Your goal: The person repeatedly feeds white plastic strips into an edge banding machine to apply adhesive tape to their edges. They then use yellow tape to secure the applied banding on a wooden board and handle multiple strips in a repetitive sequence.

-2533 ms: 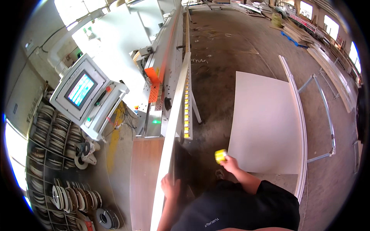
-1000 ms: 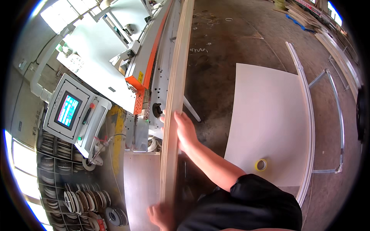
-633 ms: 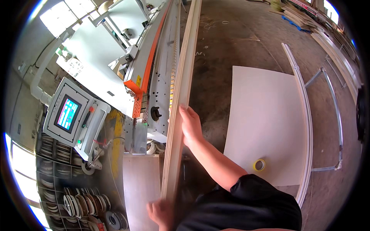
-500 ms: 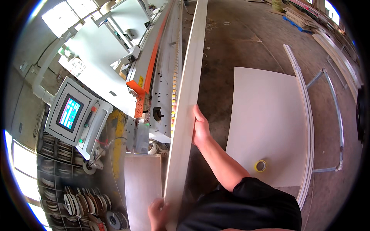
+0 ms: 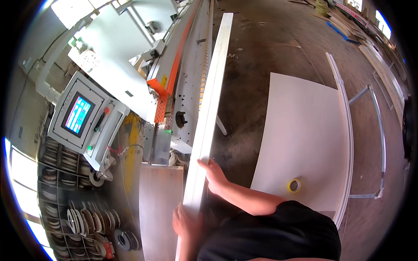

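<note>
A long, narrow white board (image 5: 211, 104) slants across the middle, its far end beside the machine's bed. A lengthwise line runs along its top; I cannot tell whether it is one piece or two laid together. My right hand (image 5: 214, 175) is closed on its right edge, thumb over the top and the other fingers mostly hidden. Closer to my body, my left hand (image 5: 185, 222) grips the left edge, somewhat blurred. The edge-banding machine (image 5: 185, 87) with its orange rail stands just left of the board.
At left, a control panel (image 5: 80, 115) with a lit screen hangs over racked rolls of banding (image 5: 93, 219). A wooden panel (image 5: 161, 209) lies below the machine's end. To the right, a large white sheet (image 5: 305, 139) carries a yellow tape roll (image 5: 294, 185), beside a metal frame (image 5: 383, 143).
The board has been drawn back toward me, and its far end now shows. My right hand has come nearer my body, while my left hand has moved slightly up and forward along the edge.
</note>
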Demonstrator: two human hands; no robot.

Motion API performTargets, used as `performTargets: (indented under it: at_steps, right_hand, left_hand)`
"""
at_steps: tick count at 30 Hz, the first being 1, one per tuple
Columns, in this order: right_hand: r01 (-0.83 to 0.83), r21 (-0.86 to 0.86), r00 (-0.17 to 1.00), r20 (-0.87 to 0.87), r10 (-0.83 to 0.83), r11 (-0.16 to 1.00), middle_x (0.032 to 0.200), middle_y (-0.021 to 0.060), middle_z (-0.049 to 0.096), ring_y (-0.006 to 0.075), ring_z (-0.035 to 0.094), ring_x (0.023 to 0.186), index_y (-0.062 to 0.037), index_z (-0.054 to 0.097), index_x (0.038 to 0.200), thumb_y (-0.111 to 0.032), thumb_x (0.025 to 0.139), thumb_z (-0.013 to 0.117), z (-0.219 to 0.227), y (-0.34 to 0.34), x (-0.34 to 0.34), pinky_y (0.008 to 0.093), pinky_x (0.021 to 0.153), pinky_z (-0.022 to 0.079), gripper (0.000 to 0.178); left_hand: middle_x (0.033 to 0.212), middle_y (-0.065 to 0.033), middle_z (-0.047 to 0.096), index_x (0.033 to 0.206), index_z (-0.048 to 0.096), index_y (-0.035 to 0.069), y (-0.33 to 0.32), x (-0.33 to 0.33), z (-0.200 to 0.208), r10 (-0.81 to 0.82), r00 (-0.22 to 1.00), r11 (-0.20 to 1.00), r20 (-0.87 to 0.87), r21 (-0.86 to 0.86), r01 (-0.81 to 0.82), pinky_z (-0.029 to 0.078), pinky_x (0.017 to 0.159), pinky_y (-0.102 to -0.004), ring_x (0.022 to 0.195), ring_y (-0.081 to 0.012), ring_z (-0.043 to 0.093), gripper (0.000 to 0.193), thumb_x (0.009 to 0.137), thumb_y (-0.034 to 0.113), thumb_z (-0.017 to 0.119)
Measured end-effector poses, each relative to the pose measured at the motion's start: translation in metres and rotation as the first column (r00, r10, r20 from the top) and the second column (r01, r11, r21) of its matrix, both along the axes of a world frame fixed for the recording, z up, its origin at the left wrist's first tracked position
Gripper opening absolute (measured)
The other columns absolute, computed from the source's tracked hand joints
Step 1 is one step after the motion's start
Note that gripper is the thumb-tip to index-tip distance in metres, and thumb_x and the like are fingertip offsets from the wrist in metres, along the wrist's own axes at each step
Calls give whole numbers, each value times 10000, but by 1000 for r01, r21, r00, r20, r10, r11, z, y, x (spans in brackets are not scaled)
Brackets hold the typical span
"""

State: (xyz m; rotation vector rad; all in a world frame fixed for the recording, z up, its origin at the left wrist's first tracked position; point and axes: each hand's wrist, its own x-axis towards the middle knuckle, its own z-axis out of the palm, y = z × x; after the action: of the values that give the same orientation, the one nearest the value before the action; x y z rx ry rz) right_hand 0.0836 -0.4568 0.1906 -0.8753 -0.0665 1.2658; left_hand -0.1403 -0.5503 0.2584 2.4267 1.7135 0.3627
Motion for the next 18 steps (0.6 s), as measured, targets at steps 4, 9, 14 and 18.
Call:
performTargets:
  at_steps: [4, 9, 14, 18]
  right_hand:
    - [-178, -18, 984, 7, 178, 984, 1104, 47, 787, 142, 739, 968, -83, 738, 1186, -282, 1057, 788, -19, 15, -5, 329, 850, 599, 243]
    - [-3, -112, 971, 235, 29, 994, 967, 65, 779, 157, 706, 760, -36, 777, 1077, -385, 995, 839, -50, 107, 40, 343, 662, 544, 364]
    - [-120, -315, 913, 338, 230, 941, 1049, 107, 794, 198, 749, 871, 23, 775, 1181, -389, 1011, 806, -128, 105, -41, 389, 748, 576, 446]
    - [-258, -346, 918, 205, 341, 902, 1171, 71, 780, 196, 757, 1021, -38, 735, 1303, -375, 1049, 785, -149, 78, -131, 383, 828, 621, 425]
  left_hand:
    - [1249, -202, 662, 1397, 615, -6, -12, -70, -35, 126, 987, 992, 99, -31, -124, 580, 954, -546, 1137, -447, 677, 869, 663, 314, 954]
    - [1268, -217, 665, 1400, 626, 1, -53, -175, -71, 159, 984, 986, 83, -60, -154, 580, 984, -551, 1162, -457, 673, 901, 636, 333, 972]
    - [1392, -193, 659, 1507, 579, 51, -79, -278, -138, 221, 971, 949, -94, -210, -236, 470, 1170, -525, 1362, -410, 587, 990, 648, 312, 997]
    - [1530, -232, 624, 1576, 546, 10, -86, -312, -161, 249, 964, 959, 96, -166, -231, 420, 1217, -557, 1420, -445, 554, 947, 785, 382, 909]
